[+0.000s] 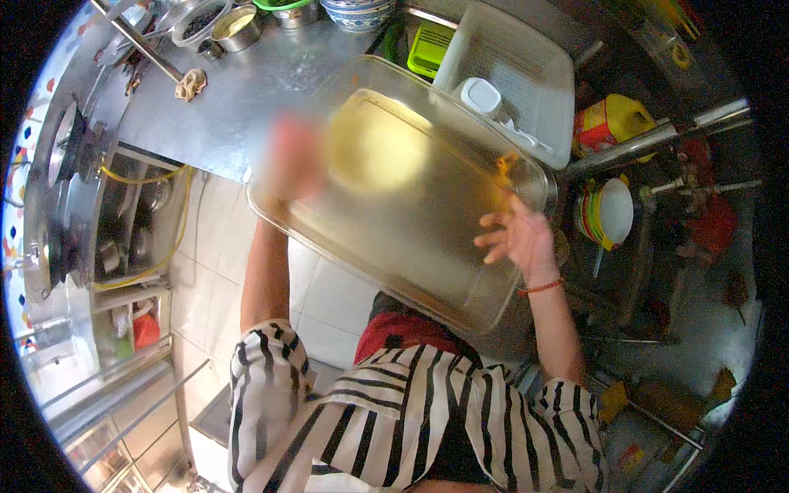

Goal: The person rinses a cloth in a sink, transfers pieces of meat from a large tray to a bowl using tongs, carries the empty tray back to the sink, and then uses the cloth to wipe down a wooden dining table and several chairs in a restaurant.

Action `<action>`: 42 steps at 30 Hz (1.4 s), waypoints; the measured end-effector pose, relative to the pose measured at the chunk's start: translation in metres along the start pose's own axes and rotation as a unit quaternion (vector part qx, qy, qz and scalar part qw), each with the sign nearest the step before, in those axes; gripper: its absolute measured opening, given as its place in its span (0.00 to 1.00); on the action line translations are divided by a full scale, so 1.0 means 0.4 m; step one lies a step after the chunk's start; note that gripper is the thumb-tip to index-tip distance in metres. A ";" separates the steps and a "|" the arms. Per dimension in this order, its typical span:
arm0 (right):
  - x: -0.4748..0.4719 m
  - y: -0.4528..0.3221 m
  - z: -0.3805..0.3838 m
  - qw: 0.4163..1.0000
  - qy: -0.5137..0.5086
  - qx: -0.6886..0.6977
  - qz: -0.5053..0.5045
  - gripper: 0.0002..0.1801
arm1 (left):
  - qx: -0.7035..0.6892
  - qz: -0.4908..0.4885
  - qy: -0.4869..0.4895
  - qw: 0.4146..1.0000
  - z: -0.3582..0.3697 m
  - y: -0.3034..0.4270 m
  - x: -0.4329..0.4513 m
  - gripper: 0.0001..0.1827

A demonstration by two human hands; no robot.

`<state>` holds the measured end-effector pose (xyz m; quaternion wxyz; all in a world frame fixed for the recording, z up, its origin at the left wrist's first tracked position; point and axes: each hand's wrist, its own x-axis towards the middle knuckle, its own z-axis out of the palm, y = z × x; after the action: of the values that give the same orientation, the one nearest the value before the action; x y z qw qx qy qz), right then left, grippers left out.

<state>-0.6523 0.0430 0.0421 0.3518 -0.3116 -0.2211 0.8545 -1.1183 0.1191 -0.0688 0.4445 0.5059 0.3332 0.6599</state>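
A large clear plastic tub (394,228), tilted before me, spans the middle of the view. A pale yellow round shape (379,142) shows in its upper part; whether it is a thing or a reflection I cannot tell. My left hand (296,154) is at the tub's left side, largely hidden by a blur, so its grip cannot be made out. At the right end of the tub is my right hand (518,240), palm up with its fingers spread and slightly curled. Orange residue (506,169) lies near its fingertips. A red bracelet circles my right wrist.
A steel counter (209,123) holds bowls at its far edge and a crumpled cloth (191,84). Beyond the tub stand a white basket (548,80) with a white container inside and a green basket (429,48). Stacked bowls (607,212) and a yellow jug (616,123) are at right.
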 end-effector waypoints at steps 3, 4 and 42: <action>0.090 0.028 0.041 0.999 -0.032 0.034 -0.009 0.37 | 0.398 0.082 -0.008 0.914 0.013 0.028 -0.015 0.22; 0.120 0.027 0.052 0.998 -0.021 0.057 0.008 0.31 | 0.398 0.056 0.006 0.916 0.033 0.034 -0.034 0.22; 0.520 0.201 0.274 0.988 -0.022 0.153 0.011 0.17 | 0.319 -0.219 0.283 0.878 0.074 0.152 -0.064 0.24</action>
<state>-0.8811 0.1267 -0.0069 0.3808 -0.2380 -0.0916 0.8888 -1.1025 0.0720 -0.0162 0.2789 0.3259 0.7393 0.5190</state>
